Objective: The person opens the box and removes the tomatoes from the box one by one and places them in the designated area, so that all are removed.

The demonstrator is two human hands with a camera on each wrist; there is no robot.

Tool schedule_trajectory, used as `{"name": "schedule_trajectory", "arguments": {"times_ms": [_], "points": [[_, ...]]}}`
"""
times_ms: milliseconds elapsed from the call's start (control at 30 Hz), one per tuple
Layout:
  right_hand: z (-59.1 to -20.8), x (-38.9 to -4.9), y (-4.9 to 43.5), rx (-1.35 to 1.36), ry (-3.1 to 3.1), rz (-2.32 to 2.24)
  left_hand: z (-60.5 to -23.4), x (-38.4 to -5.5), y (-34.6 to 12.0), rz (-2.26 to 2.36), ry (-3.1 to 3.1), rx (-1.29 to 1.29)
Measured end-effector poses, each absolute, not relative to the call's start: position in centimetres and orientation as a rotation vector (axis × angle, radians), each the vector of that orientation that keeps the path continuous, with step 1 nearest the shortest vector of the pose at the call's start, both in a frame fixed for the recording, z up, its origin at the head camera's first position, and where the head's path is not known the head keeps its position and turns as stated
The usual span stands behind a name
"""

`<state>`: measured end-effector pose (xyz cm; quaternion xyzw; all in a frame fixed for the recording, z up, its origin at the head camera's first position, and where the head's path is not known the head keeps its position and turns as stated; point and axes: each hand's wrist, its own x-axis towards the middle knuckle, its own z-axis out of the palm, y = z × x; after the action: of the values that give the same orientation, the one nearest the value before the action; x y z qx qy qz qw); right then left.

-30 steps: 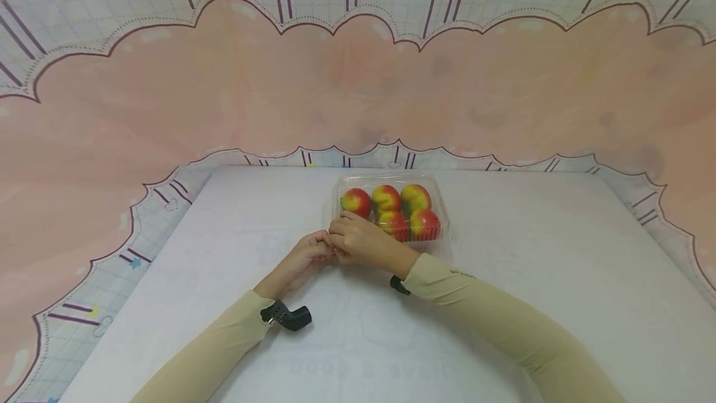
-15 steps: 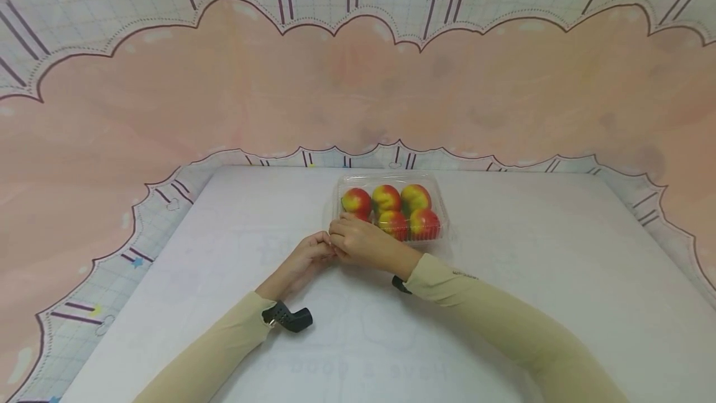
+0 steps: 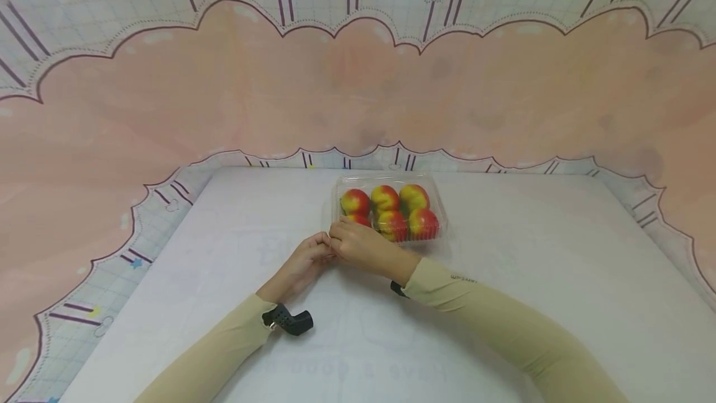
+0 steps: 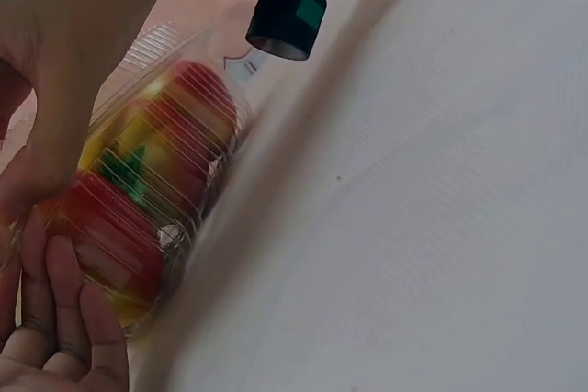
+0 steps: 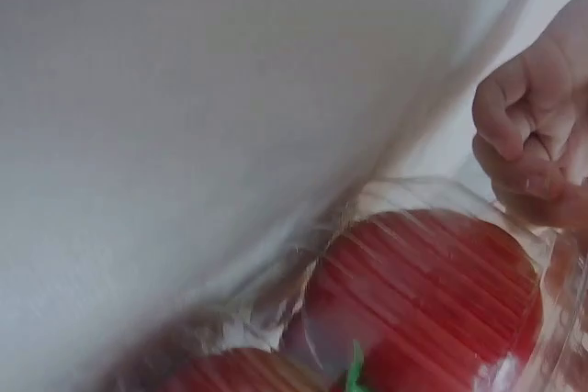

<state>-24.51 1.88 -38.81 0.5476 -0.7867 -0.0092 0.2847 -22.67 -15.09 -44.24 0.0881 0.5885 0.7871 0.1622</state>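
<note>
The clear plastic container [image 3: 386, 179] is located toward the far side of the white bench [image 3: 537, 235], near mid-width, with its long side facing the person. It contains six red-and-yellow fruits [image 3: 414, 198], arranged in two rows of three. The near-left fruit is partly covered by the right hand [image 3: 366, 246].

Both hands are positioned at the near left corner of the container, fingertips meeting. The left hand [image 3: 304, 261] approaches from the left with bent fingers and pinches the container edge at this corner. The right hand reaches across the near side from the right, back uppermost, and pinches the edge at the same corner. The exact layer of plastic between the fingertips is hidden.

The left wrist view shows the container's ribbed wall and a green leaf [image 4: 130, 172] behind it. A black wrist device [image 3: 296, 322] projects from the left sleeve [image 3: 209, 353]; the right sleeve [image 3: 503, 322] is of the same beige fabric. A peach-coloured patterned backdrop [image 3: 358, 92] stands behind the bench, and faint lettering [image 3: 358, 367] marks its near portion
</note>
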Motion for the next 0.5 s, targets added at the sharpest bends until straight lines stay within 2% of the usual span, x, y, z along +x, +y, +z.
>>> {"name": "schedule_trajectory", "arguments": {"times_ms": [500], "points": [[-39.35,-24.25,1.94,1.424,-2.105,0.028,-43.78,-22.5,-14.88,2.179,1.756,0.252]]}}
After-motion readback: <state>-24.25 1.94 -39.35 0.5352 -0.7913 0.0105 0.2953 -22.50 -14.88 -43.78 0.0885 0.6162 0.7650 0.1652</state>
